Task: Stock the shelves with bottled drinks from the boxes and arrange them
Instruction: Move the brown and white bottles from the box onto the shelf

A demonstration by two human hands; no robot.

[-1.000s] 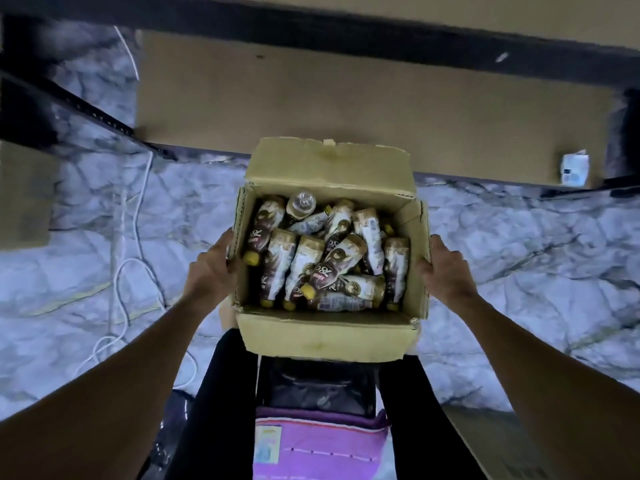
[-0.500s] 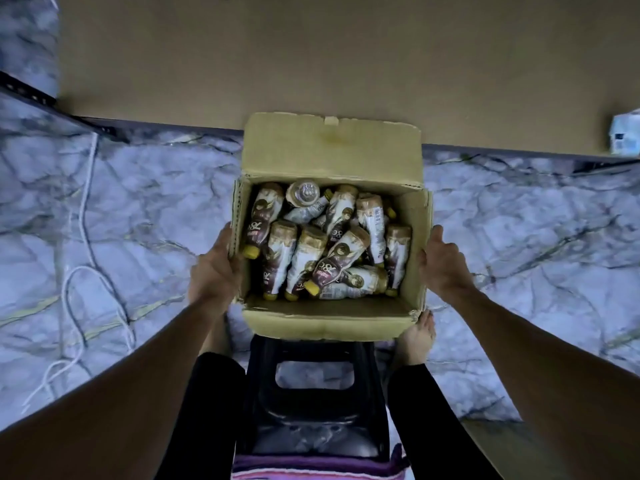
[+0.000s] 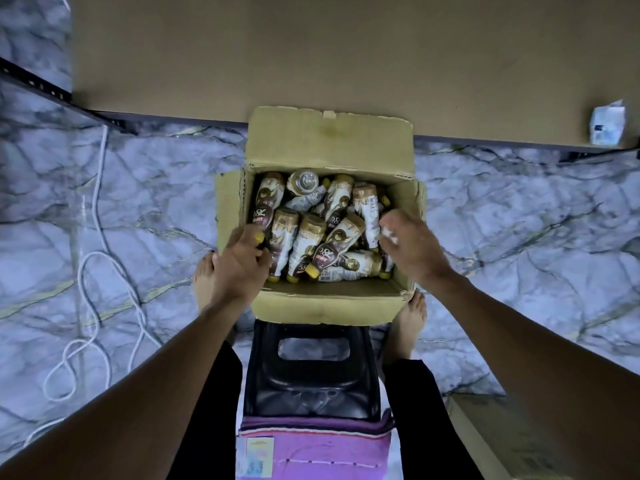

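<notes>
A marble-patterned floor fills the room beneath a bare brown shelf. An open cardboard box sits on the floor against the shelf's edge, in front of a black plastic stool. Coffee bottles lie jumbled inside it, their brown-and-cream labels reading "78" and "KOPIKO". The left hand curls its fingers round the yellow-capped neck of the end bottle. The right hand hovers over the box's right side, blurred; its grip cannot be told. A white cable loops across the floor, left.
</notes>
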